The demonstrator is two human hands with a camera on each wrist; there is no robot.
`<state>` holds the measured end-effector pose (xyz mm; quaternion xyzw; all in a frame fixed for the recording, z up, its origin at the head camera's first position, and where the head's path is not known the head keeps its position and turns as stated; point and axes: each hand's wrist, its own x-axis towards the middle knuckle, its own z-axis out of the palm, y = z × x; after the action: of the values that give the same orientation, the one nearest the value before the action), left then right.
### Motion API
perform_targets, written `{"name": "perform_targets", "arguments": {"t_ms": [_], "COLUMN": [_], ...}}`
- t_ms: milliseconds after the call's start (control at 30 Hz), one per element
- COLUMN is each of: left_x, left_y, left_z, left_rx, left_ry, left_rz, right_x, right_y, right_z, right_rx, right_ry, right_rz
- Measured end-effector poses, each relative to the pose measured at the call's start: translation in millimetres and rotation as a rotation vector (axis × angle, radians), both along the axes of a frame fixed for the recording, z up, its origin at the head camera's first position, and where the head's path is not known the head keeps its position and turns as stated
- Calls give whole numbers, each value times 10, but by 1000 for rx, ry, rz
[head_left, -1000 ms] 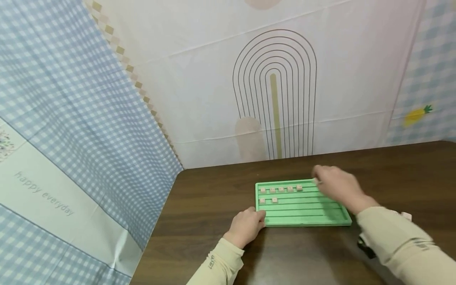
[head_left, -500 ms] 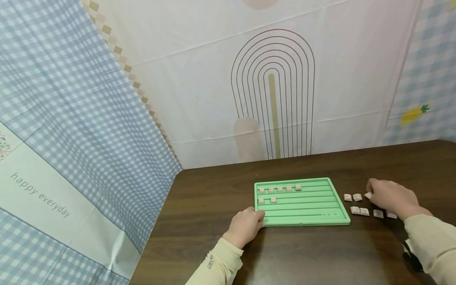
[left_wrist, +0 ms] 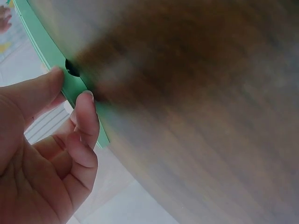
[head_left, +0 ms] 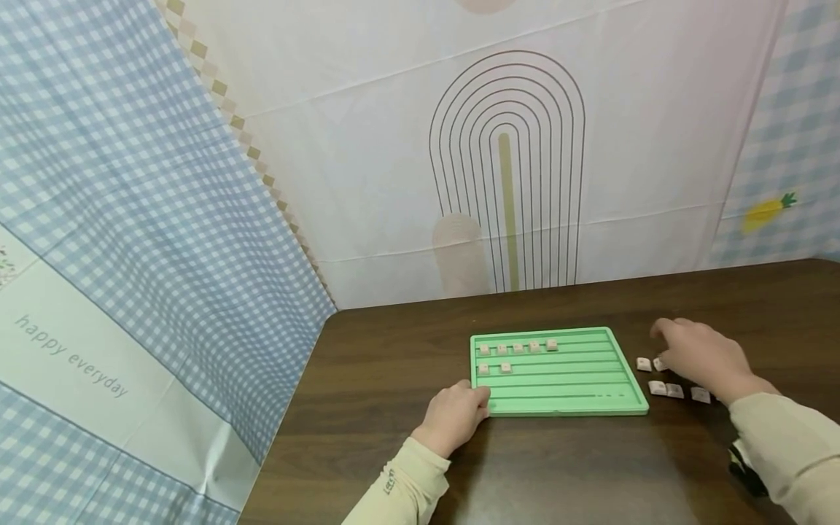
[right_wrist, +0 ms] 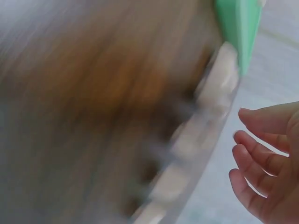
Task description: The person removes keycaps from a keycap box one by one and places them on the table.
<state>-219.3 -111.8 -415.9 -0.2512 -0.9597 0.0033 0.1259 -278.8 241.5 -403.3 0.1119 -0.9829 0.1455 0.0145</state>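
My left hand (head_left: 454,415) grips the near-left corner of a green ridged tray (head_left: 558,413); in the left wrist view the thumb and curled fingers (left_wrist: 86,109) are at its edge. Small white keycaps (head_left: 518,348) sit along the tray's top row, with two more (head_left: 505,368) in the second row. To the right of the tray, my right hand (head_left: 705,357) is over loose keycaps (head_left: 658,388) on the table, partly hiding some. The right wrist view shows its fingers (right_wrist: 254,149) loosely bent, with nothing between them, beside a blurred line of keycaps (right_wrist: 170,182).
A dark brown wooden table (head_left: 394,350) bears everything. Behind it hangs a pale cloth (head_left: 380,182) with an arch pattern, and a blue checked cloth (head_left: 164,219) hangs at the left.
My right hand went from over the tray's far right to the loose keycaps, then shifted slightly left above them. My left hand has stayed at the tray corner.
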Motion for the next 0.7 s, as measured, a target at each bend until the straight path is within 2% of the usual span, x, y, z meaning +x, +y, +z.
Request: {"name": "perform_targets", "arguments": {"t_ms": [167,400,533,700], "left_x": [11,15,3,2], "left_y": [-25,-19,-8,-11], "left_z": [10,6,7,31], "left_rx": [9,20,3,-10], "left_ry": [-4,-39,-52,-35], "left_rz": [6,3,16,16], "right_x": [-37,-7,3,-20], "right_y": [-590,-1410,-1711,-1887], "right_z": [48,-45,-116,-201], "right_rx": [-9,-20,17,43], "right_ry": [100,168,202,256], "right_rz": [79,198,235,248]}}
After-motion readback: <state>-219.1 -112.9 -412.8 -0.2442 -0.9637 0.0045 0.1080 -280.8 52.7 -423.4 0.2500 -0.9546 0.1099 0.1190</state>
